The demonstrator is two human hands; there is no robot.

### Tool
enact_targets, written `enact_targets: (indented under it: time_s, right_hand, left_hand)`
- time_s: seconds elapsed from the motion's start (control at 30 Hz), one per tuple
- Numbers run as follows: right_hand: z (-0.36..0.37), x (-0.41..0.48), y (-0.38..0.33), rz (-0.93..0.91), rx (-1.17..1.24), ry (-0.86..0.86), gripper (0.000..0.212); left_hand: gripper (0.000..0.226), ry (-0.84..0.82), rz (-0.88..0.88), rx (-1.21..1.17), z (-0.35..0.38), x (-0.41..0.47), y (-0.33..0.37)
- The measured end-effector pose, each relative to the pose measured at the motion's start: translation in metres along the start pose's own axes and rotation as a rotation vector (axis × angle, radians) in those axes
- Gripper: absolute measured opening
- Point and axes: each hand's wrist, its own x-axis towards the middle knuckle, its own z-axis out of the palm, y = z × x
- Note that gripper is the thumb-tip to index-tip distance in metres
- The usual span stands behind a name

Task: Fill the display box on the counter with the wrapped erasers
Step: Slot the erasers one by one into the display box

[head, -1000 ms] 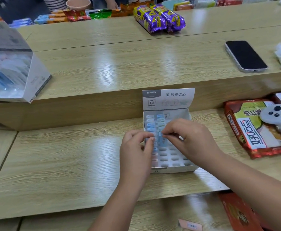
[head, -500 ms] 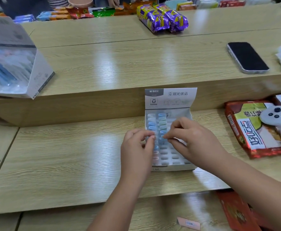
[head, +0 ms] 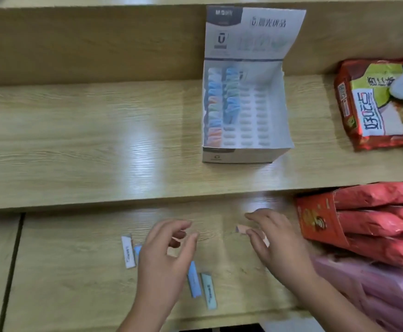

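This looks like a small shop: a stepped, light wood-grain counter [head: 76,144] carries stock for sale. A white cardboard display box [head: 246,154] with rows of wrapped erasers stands mid-tier, a red-and-yellow snack packet [head: 368,104] lies at the right edge, and red foil packs [head: 375,226] are stacked below.
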Motion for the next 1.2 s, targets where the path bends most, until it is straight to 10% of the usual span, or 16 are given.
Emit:
enact_targets:
  time_s: [0.17,0.67,1.2]
  right_hand:
    - [0.031,-0.006,0.024,0.186,-0.085,-0.254,0.047]
    - [0.059,-0.002,0.016,0.185,-0.056,-0.27,0.026]
    - [-0.035,0.039,-0.055,0.096,0.432,-0.117,0.015]
  left_hand:
    - [0.032,-0.162,-0.224,0.191,0.039,-0.041,-0.05]
    - [0.033,-0.073,-0.35,0.543,0.049,-0.072,-0.064]
    - [0.006,-0.172,-0.081,0.04,0.019,0.037,0.001]
